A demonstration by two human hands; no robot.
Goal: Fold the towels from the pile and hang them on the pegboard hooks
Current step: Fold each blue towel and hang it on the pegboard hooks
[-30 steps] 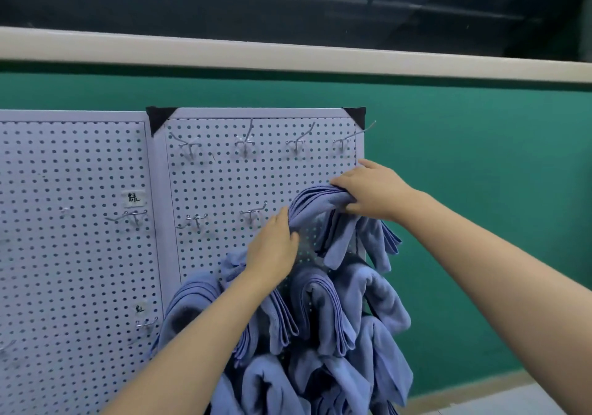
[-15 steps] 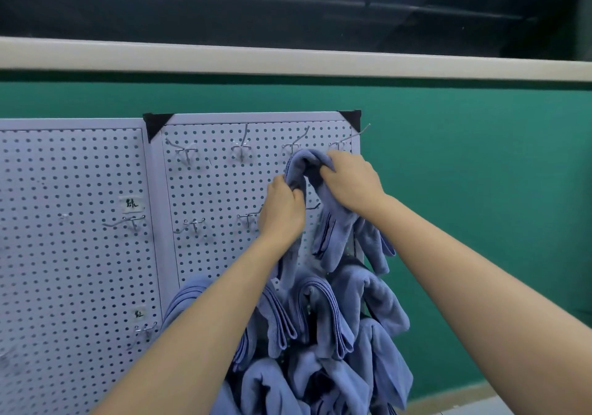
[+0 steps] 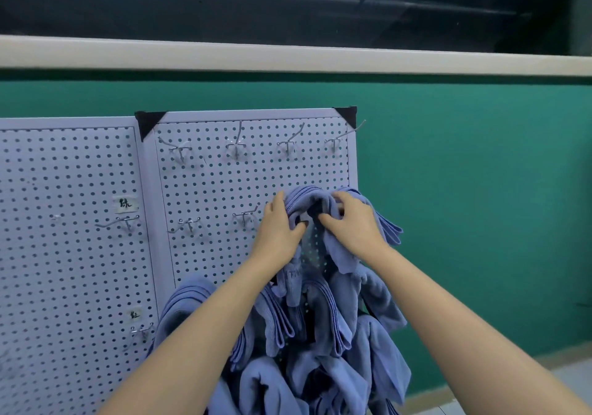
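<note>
Together, left hand [image 3: 278, 232] and right hand [image 3: 352, 225] clutch a folded blue cloth towel [image 3: 304, 199] against white perforated pegboard [image 3: 224, 183]; leftward, label 绿 [image 3: 125, 203], label 红 [image 3: 134, 314]; green wall [image 3: 464, 190].

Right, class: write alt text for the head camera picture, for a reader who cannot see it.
A left hand and right hand grip a folded blue towel against a white pegboard, at its middle row of hooks. More blue towels hang bunched below; the top hooks are bare.
</note>
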